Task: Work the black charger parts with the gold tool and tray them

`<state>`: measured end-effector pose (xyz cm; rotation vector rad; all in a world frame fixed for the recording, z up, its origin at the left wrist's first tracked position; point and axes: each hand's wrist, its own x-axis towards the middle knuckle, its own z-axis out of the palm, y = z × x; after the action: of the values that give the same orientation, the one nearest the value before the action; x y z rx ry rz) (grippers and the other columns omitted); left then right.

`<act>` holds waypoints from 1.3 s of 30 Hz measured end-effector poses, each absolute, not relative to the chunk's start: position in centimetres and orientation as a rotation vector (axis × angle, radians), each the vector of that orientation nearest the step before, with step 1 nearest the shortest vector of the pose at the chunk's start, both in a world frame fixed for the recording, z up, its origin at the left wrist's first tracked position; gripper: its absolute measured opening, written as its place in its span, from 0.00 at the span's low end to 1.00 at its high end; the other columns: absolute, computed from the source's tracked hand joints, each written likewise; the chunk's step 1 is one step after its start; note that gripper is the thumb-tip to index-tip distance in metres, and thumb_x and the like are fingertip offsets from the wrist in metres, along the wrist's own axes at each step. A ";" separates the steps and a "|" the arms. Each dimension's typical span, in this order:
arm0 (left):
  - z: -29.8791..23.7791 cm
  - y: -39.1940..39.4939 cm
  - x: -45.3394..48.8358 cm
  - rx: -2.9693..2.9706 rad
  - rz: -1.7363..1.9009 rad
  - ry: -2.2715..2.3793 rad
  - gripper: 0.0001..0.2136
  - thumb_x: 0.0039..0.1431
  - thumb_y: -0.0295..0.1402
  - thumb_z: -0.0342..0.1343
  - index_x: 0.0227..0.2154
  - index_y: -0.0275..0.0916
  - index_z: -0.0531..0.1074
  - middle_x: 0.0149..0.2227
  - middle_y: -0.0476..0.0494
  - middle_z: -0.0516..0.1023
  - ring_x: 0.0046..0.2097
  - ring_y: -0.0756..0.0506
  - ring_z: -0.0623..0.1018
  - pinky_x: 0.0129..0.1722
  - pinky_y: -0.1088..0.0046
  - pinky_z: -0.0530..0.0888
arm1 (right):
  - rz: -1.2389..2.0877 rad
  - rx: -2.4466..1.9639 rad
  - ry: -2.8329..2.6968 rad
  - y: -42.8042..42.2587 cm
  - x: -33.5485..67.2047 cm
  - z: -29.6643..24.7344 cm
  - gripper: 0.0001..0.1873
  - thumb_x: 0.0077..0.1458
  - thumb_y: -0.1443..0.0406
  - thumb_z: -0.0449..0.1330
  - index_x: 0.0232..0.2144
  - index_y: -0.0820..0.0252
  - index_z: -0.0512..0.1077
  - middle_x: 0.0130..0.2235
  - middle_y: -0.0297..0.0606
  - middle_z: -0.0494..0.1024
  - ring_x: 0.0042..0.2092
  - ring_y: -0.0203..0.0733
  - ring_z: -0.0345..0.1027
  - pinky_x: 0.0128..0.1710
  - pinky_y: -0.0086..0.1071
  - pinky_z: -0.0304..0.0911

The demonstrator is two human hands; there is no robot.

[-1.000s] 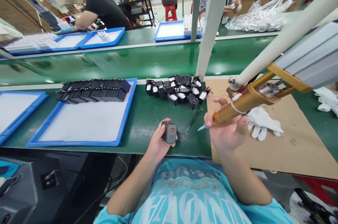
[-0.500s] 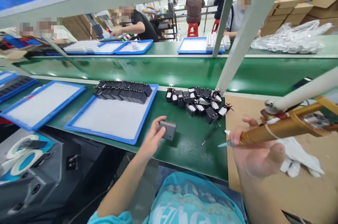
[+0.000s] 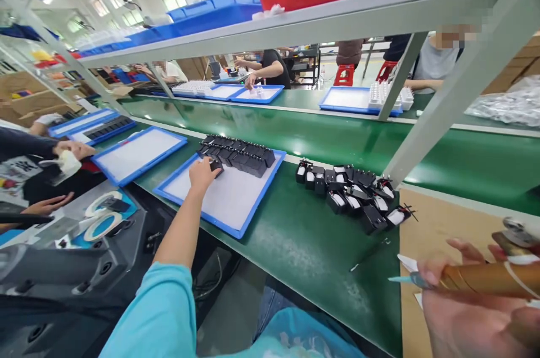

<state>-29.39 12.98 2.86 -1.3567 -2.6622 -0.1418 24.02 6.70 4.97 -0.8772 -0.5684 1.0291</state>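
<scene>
My left hand [image 3: 201, 177] grips a small black plastic case [image 3: 216, 167] at the left end of the rows of like black cases [image 3: 247, 158]. These stand along the far side of a blue-rimmed tray with a white lining [image 3: 242, 228]. My right hand [image 3: 459, 313] holds a gold-coloured glue dispensing gun [image 3: 481, 281] over the cardboard at the right, its pale blue nozzle [image 3: 400, 279] pointing left. Left of the nozzle, a thin dark tool [image 3: 369, 255] lies on the green bench.
Several black cases with white insides and wires [image 3: 337, 200] lie heaped on the bench. A second blue tray [image 3: 141, 150] stands further left. Tape rolls [image 3: 103, 226] rest on a grey machine. A slanted post [image 3: 447, 76] rises at the right. Co-workers sit left and beyond.
My left hand has carried the black case from above the bench leftward to the rows in the tray. The view has turned left and up. My right hand still holds the glue gun.
</scene>
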 end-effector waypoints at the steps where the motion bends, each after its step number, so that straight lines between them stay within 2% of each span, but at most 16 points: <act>1: 3.2 13.2 -30.7 -1.276 -0.147 -2.702 0.21 0.58 0.40 0.56 0.50 0.31 0.69 0.46 0.25 0.76 0.54 0.29 0.69 0.49 0.55 0.66 | 1.030 -0.890 -0.574 6.8 24.0 5.0 0.33 0.18 0.36 0.67 0.31 0.37 0.75 0.39 0.38 0.70 0.21 0.39 0.56 0.22 0.47 0.53; 3: 4.1 13.5 -33.0 -1.162 -0.160 -2.760 0.20 0.56 0.42 0.58 0.46 0.31 0.71 0.45 0.24 0.76 0.53 0.27 0.70 0.47 0.54 0.68 | 1.027 -0.893 -0.571 6.9 23.9 4.9 0.32 0.21 0.37 0.67 0.32 0.38 0.75 0.40 0.38 0.69 0.21 0.39 0.56 0.22 0.48 0.53; 6: 5.0 14.0 -35.4 -1.086 -0.199 -2.790 0.20 0.56 0.46 0.55 0.41 0.32 0.72 0.39 0.29 0.77 0.52 0.28 0.72 0.45 0.52 0.69 | 1.017 -0.833 -0.591 6.7 23.5 4.9 0.26 0.31 0.40 0.64 0.34 0.41 0.75 0.40 0.38 0.69 0.21 0.38 0.58 0.22 0.47 0.53; 8: 5.1 14.4 -36.6 -1.069 -0.231 -2.803 0.23 0.57 0.51 0.51 0.38 0.33 0.71 0.34 0.35 0.76 0.50 0.28 0.72 0.44 0.50 0.70 | 0.998 -0.796 -0.631 6.5 23.1 4.8 0.24 0.38 0.44 0.61 0.39 0.42 0.75 0.42 0.38 0.70 0.21 0.38 0.60 0.22 0.45 0.53; 10: 5.1 14.7 -37.4 -1.036 -0.286 -2.809 0.29 0.55 0.59 0.46 0.36 0.34 0.70 0.30 0.39 0.74 0.51 0.26 0.72 0.43 0.47 0.70 | 0.952 -0.776 -0.670 6.5 22.9 4.7 0.24 0.41 0.45 0.59 0.41 0.44 0.74 0.42 0.38 0.70 0.20 0.37 0.60 0.20 0.42 0.52; 13: 5.5 15.3 -36.8 -1.135 -0.678 -2.674 0.38 0.41 0.71 0.43 0.40 0.42 0.71 0.31 0.41 0.74 0.53 0.20 0.70 0.41 0.37 0.68 | 0.902 -0.760 -0.692 6.6 22.6 4.6 0.24 0.43 0.46 0.58 0.42 0.45 0.73 0.41 0.40 0.71 0.19 0.35 0.59 0.19 0.40 0.52; 15: 6.3 15.9 -34.5 -1.437 -1.015 -2.519 0.40 0.38 0.73 0.42 0.47 0.51 0.69 0.35 0.39 0.76 0.53 0.19 0.69 0.40 0.34 0.67 | 0.892 -0.754 -0.702 6.7 22.7 4.6 0.24 0.44 0.46 0.57 0.42 0.46 0.72 0.41 0.40 0.71 0.19 0.35 0.59 0.18 0.39 0.52; 16: 6.7 16.3 -32.7 -1.615 -1.136 -2.444 0.39 0.41 0.72 0.41 0.50 0.53 0.68 0.38 0.38 0.77 0.53 0.19 0.70 0.40 0.35 0.68 | 0.893 -0.746 -0.714 6.7 22.7 4.6 0.24 0.44 0.46 0.57 0.42 0.47 0.72 0.41 0.40 0.71 0.18 0.35 0.59 0.18 0.38 0.52; 18: 7.1 17.2 -28.1 -1.800 -1.268 -2.351 0.37 0.49 0.68 0.41 0.54 0.49 0.65 0.45 0.34 0.76 0.53 0.22 0.71 0.43 0.38 0.70 | 0.900 -0.723 -0.740 6.7 22.9 4.5 0.25 0.45 0.45 0.58 0.43 0.49 0.71 0.41 0.39 0.71 0.19 0.34 0.60 0.17 0.37 0.54; 20: 6.5 18.3 -22.6 -1.917 -1.293 -2.253 0.38 0.52 0.63 0.50 0.59 0.44 0.60 0.52 0.34 0.73 0.52 0.28 0.74 0.47 0.43 0.72 | 0.909 -0.693 -0.756 6.6 23.0 4.4 0.26 0.45 0.44 0.60 0.43 0.50 0.71 0.41 0.37 0.72 0.19 0.33 0.62 0.18 0.35 0.56; 22: 4.8 19.6 -17.3 -2.391 -1.124 -2.186 0.44 0.49 0.55 0.60 0.64 0.41 0.51 0.55 0.34 0.70 0.51 0.34 0.75 0.50 0.50 0.74 | 0.914 -0.668 -0.765 6.5 23.2 4.2 0.27 0.46 0.45 0.60 0.44 0.50 0.70 0.42 0.37 0.72 0.20 0.33 0.63 0.19 0.35 0.58; 24: 2.7 21.2 -13.2 -2.777 -0.856 -2.108 0.49 0.47 0.48 0.64 0.67 0.42 0.44 0.60 0.31 0.66 0.56 0.34 0.73 0.53 0.54 0.72 | 0.915 -0.652 -0.772 6.4 23.3 4.0 0.26 0.48 0.45 0.59 0.45 0.50 0.70 0.43 0.37 0.72 0.20 0.33 0.63 0.20 0.35 0.58; 26: 0.9 23.0 -10.9 -2.920 -0.751 -2.097 0.51 0.46 0.42 0.66 0.68 0.43 0.40 0.62 0.29 0.64 0.58 0.33 0.71 0.53 0.55 0.71 | 0.917 -0.645 -0.784 6.4 23.4 3.8 0.26 0.49 0.45 0.58 0.46 0.51 0.70 0.43 0.38 0.72 0.21 0.33 0.64 0.20 0.35 0.58; 32: 1.3 23.2 -11.4 -2.790 -0.697 -2.262 0.51 0.45 0.40 0.66 0.67 0.36 0.43 0.55 0.28 0.71 0.54 0.33 0.74 0.52 0.55 0.71 | 0.959 -0.600 -0.797 6.1 23.8 3.6 0.23 0.50 0.48 0.58 0.46 0.48 0.70 0.44 0.37 0.71 0.21 0.34 0.65 0.21 0.35 0.58; 36: 3.0 16.9 -11.3 -2.948 -0.632 -2.199 0.47 0.47 0.39 0.66 0.67 0.42 0.45 0.56 0.33 0.70 0.57 0.35 0.73 0.55 0.57 0.70 | 0.983 -0.577 -0.798 6.0 24.2 3.2 0.24 0.50 0.47 0.58 0.45 0.50 0.71 0.44 0.36 0.70 0.21 0.34 0.66 0.21 0.36 0.59; 39: 2.8 11.8 -9.4 -3.274 -0.530 -2.023 0.41 0.49 0.30 0.62 0.65 0.46 0.50 0.56 0.39 0.71 0.56 0.39 0.73 0.58 0.59 0.68 | 1.002 -0.574 -0.799 6.1 24.1 3.1 0.25 0.49 0.46 0.59 0.45 0.51 0.70 0.45 0.36 0.70 0.22 0.33 0.65 0.21 0.36 0.59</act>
<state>-9.45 11.82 2.77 -3.2738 -2.0229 -0.5300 24.10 6.11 3.14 -0.5742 -0.7986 1.0017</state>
